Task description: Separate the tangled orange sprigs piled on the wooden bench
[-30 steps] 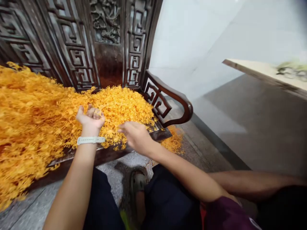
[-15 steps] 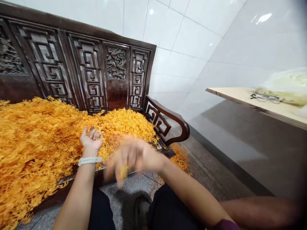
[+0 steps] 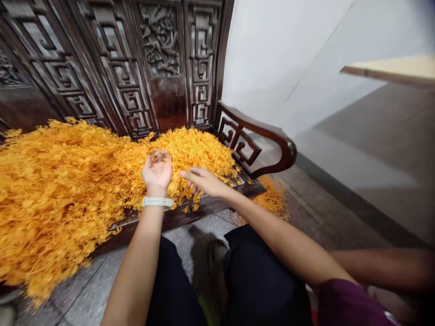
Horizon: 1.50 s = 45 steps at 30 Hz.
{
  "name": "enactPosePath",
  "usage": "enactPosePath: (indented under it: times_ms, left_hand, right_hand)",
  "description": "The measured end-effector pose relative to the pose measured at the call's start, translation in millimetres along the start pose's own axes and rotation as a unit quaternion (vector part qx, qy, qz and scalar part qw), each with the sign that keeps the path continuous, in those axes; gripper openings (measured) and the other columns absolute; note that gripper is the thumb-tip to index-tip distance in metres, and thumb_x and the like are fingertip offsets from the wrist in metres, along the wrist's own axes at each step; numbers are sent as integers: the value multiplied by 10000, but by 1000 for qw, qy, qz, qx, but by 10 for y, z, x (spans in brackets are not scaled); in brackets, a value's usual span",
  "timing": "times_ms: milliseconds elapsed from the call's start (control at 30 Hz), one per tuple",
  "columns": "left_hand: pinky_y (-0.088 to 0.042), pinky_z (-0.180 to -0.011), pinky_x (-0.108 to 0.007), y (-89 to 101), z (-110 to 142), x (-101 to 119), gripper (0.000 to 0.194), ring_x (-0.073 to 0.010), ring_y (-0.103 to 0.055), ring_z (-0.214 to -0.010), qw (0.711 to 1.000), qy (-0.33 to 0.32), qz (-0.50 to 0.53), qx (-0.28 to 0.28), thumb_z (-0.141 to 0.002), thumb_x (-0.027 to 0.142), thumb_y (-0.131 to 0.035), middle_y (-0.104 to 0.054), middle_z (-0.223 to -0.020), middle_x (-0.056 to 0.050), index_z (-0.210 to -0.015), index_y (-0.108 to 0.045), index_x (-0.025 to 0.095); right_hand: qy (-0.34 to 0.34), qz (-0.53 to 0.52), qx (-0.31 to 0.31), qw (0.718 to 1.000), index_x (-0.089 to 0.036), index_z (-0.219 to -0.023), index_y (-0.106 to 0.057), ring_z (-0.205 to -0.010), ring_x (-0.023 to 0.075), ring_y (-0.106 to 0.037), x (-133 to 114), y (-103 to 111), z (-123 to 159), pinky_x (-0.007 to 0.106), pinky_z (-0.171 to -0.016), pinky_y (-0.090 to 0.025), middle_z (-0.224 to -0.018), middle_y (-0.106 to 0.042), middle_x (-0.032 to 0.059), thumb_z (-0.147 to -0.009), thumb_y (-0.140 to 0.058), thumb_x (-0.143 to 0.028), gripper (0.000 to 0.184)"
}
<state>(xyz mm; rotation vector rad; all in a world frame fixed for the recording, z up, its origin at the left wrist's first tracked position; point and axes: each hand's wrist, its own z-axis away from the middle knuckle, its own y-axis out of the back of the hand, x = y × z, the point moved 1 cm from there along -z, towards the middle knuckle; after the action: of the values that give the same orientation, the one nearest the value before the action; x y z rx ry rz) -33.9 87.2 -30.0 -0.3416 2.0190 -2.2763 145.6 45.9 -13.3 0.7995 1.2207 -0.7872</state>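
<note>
My left hand, with a pale watch strap on the wrist, is turned palm up over the pile of orange-yellow plastic flower sprigs. Its fingers are loosely bent and apart, and the palm looks bare. To its right is my right hand, back upward, the thumb and forefinger pressed together and the other fingers curled. Whatever it pinches is too small to make out. Below and behind it lies a heap of loose small yellow pieces.
The pile lies on a dark carved wooden bench with a curved armrest at right. Orange strands lie on the floor beside it. A board edge juts in at upper right. Another person's arm shows at lower right.
The view has tipped down and come nearer the bench. My right hand, blurred and low with a yellow piece before, is now up beside the left. The left hand's palm shows more.
</note>
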Motion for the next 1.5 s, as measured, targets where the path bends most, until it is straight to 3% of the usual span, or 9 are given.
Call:
enactPosePath:
  times_ms: [167, 300, 400, 500, 667, 900, 1067, 1233, 1500]
  left_hand:
    - [-575, -994, -306, 26, -61, -3, 488, -108, -693, -767, 997, -18, -60, -40, -1132, 239, -258, -685, -775, -42, -888, -675, 166]
    - [-528, -1101, -383, 1, -5, 64, 412, -161, -730, -991, 985, -19, -134, -108, -1109, 240, -341, -756, -946, -52, -983, -733, 222]
    - [-509, -1127, -399, -52, 55, 59, 350, -166, -723, -1013, 976, -26, -164, -141, -1093, 224, -404, -754, -958, -39, -990, -738, 243]
    - [-543, -1072, -421, -95, 100, 38, 295, -176, -720, -986, 978, -14, -164, -125, -1066, 173, -468, -730, -918, -32, -976, -738, 249]
    - [-587, -809, -374, -138, 141, 69, 273, -178, -670, -801, 977, 36, -172, -118, -1010, 81, -514, -672, -911, -42, -935, -723, 241]
    - [-397, -564, -275, -159, 181, 122, 209, -126, -370, -486, 962, 45, -231, -136, -1033, 208, -528, -334, -565, 32, -921, -705, 207]
    - [-349, -537, -278, -124, 165, 81, 459, -125, -288, -433, 948, 37, -287, -130, -1102, 395, -436, -242, -467, 45, -789, -689, 175]
    - [-318, -514, -285, -112, 128, 25, 705, -120, -279, -405, 960, 50, -262, -87, -1046, 681, -404, -211, -435, 40, -549, -473, 185]
    - [-199, -466, -281, -142, 0, -18, 670, -95, -119, -370, 961, 29, -269, -62, -1069, 643, -407, -128, -428, 70, -578, -388, 188]
  right_hand:
    - [-21, -200, -97, 975, -168, -979, -649, -696, 133, -670, 133, -143, -38, 264, -630, -566, -925, -741, 74, -851, -790, -519, 400]
    - [36, -229, -10, 973, -187, -913, -620, -671, 100, -617, 88, -174, -64, 236, -613, -531, -876, -686, 23, -840, -805, -361, 264]
    - [7, -289, 22, 957, -218, -972, -578, -707, 126, -629, 40, -156, -111, 280, -628, -559, -938, -670, 24, -863, -766, -383, 273]
    - [1, -292, 68, 954, -220, -987, -575, -703, 139, -620, 35, -172, -176, 305, -626, -560, -917, -650, 16, -828, -793, -372, 310]
    - [113, -208, 173, 956, -180, -898, -631, -717, 117, -579, 41, -114, -297, 292, -715, -530, -800, -637, -2, -818, -753, -193, 147]
    - [174, -229, 281, 916, -210, -963, -628, -689, 105, -499, -127, 320, -250, 269, -625, -427, -908, -627, 27, -903, -620, -160, 78]
    - [188, -259, 270, 908, -228, -994, -635, -551, 72, -304, -237, 485, -123, 273, -517, -290, -874, -543, 4, -906, -588, -149, 128]
    - [150, -313, 266, 899, -232, -1048, -616, -514, 77, -186, -295, 642, -57, 272, -487, -271, -808, -494, -28, -905, -554, -134, 184]
    - [122, -337, 117, 926, -203, -1115, -637, -500, 84, -82, -311, 681, 83, 274, -455, -176, -682, -361, -71, -924, -550, -216, 210]
